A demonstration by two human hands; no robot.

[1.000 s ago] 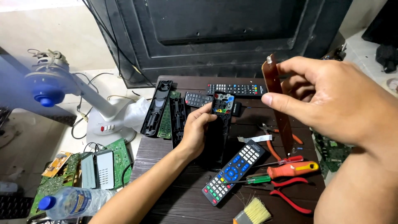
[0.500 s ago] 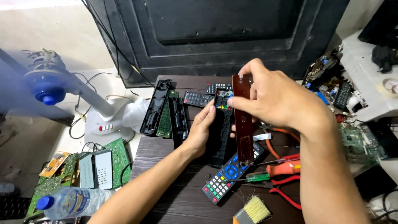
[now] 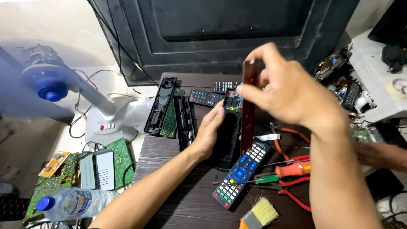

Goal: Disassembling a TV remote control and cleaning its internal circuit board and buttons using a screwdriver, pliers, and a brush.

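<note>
Brown strip [image 3: 248, 108] hangs upright, top pinched in right hand [image 3: 284, 91] grip.

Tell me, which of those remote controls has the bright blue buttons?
The remote with blue buttons lying nearest the camera on the dark table, beside the paintbrush. The remotes farther back have plain grey keys.

The right hand [image 3: 288, 95] is covering the upper end of the reddish-brown strip [image 3: 248, 114]. Left of the strip, the fan [image 3: 48, 80] is blurring. Below it, the brush [image 3: 259, 215] is running off the bottom edge.
</note>
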